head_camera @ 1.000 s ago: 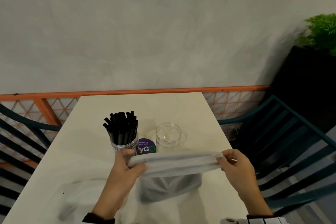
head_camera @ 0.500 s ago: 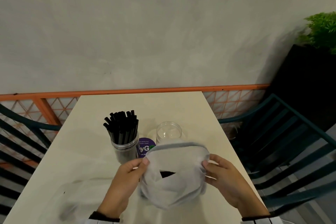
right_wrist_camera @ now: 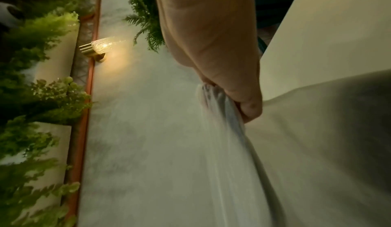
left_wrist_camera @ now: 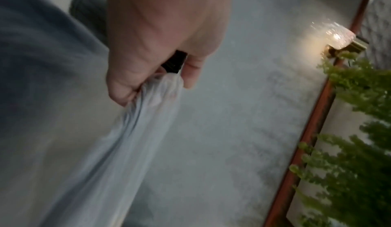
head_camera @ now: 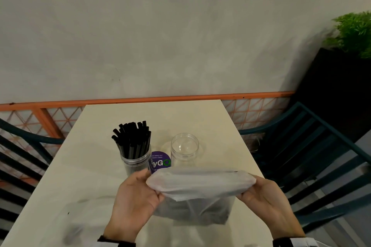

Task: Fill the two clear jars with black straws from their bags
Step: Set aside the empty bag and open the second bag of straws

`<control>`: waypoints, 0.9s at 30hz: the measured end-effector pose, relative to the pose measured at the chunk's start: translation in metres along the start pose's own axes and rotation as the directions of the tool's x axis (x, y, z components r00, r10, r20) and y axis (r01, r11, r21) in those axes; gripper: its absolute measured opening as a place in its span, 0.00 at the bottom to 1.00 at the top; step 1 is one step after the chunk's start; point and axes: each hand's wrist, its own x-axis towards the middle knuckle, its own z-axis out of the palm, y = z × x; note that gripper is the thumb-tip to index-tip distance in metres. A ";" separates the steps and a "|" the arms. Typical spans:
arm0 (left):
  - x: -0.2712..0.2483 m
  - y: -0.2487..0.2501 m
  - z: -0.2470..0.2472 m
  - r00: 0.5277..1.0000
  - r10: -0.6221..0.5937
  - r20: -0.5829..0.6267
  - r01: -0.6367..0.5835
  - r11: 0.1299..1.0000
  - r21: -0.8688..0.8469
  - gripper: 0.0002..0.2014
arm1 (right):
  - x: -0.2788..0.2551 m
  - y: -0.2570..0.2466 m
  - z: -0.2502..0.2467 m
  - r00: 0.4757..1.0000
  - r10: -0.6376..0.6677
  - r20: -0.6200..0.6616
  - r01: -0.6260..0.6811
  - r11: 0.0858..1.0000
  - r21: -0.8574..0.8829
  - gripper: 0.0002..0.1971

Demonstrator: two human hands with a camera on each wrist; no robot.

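A translucent plastic bag (head_camera: 200, 183) with dark straws inside is stretched flat between my hands above the near part of the table. My left hand (head_camera: 138, 192) grips its left end (left_wrist_camera: 156, 87); my right hand (head_camera: 261, 192) grips its right end (right_wrist_camera: 217, 100). Behind the bag, one clear jar (head_camera: 135, 163) is packed with upright black straws (head_camera: 133, 139). To its right stands a second clear jar (head_camera: 184, 149), which holds nothing. The bag's mouth looks pulled closed, and the straws show only as a dark mass low in the bag (head_camera: 192, 209).
A purple round label (head_camera: 160, 161) sits between the jars. Another limp plastic bag (head_camera: 76, 218) lies on the cream table (head_camera: 152, 114) at the near left. Dark slatted chairs (head_camera: 313, 152) flank the table; an orange railing (head_camera: 140, 99) and a grey wall stand behind. A plant (head_camera: 355, 32) is at far right.
The bag's mouth gaped open between my hands half a second ago; now my hands have moved apart and pulled it flat and taut.
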 end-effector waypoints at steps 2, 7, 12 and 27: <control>-0.004 -0.005 0.007 0.998 0.059 -0.010 -0.057 0.993 0.102 0.22 | -0.009 0.001 0.010 0.997 -0.073 0.031 0.075 0.995 -0.072 0.10; -0.005 -0.012 0.011 0.948 0.284 -0.140 -0.148 0.788 0.597 0.28 | -0.009 0.012 0.012 0.926 -0.372 -0.058 0.270 0.762 -0.589 0.22; -0.008 -0.020 0.011 0.837 0.529 -0.141 -0.126 0.437 0.891 0.21 | -0.007 0.015 0.014 0.827 -0.549 -0.122 0.256 0.561 -0.787 0.17; -0.004 -0.016 -0.002 0.960 0.026 -0.278 0.169 0.740 0.651 0.09 | -0.006 0.020 0.005 0.972 -0.173 -0.158 -0.005 0.661 -0.750 0.11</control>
